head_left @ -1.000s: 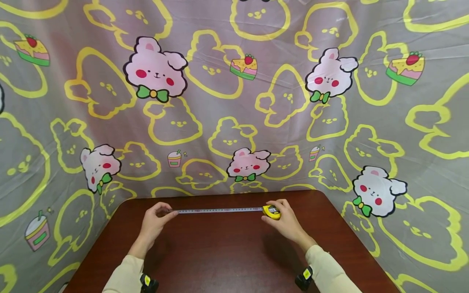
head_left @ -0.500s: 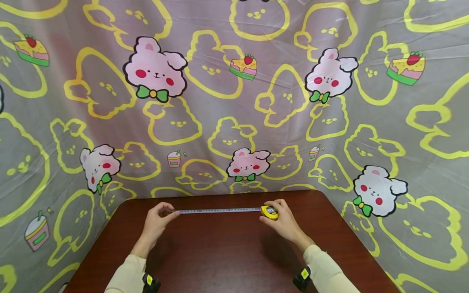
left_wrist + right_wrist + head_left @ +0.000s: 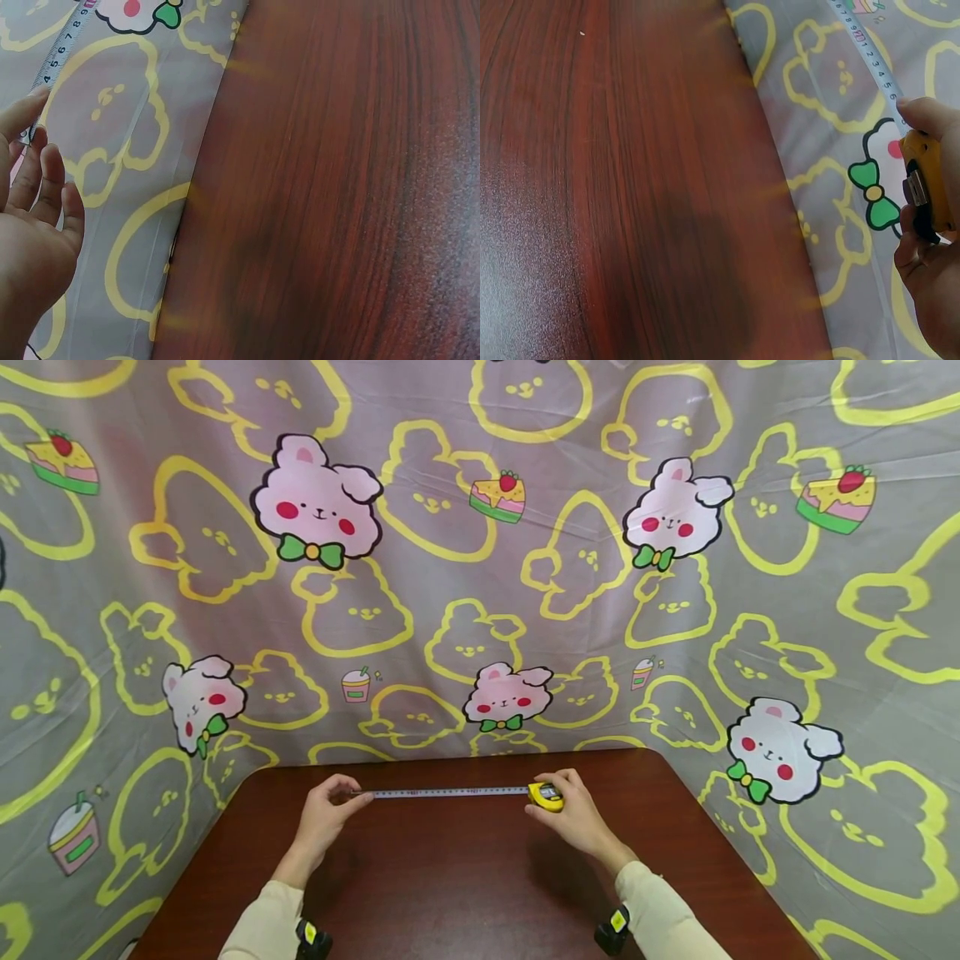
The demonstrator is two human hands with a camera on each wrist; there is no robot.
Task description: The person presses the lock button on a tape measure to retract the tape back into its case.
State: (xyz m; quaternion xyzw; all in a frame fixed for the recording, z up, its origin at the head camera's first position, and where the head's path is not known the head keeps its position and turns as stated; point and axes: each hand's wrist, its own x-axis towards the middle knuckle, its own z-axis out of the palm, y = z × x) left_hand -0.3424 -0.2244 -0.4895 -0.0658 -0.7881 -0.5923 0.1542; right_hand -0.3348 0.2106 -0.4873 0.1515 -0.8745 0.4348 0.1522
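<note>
Glossy red-brown wood-grain table, 2 far corners rounded; tiny white speck on top.

the tape blade bears black numbers: 4 to 9 in the left wrist view, 1 to 5 beside an unclear red number in the right.

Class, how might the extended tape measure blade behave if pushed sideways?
The blade seems fairly stiff: it spans straight from the left hand to the yellow case in the right hand. As a narrow strip, it may twist or bend if pushed.
</note>
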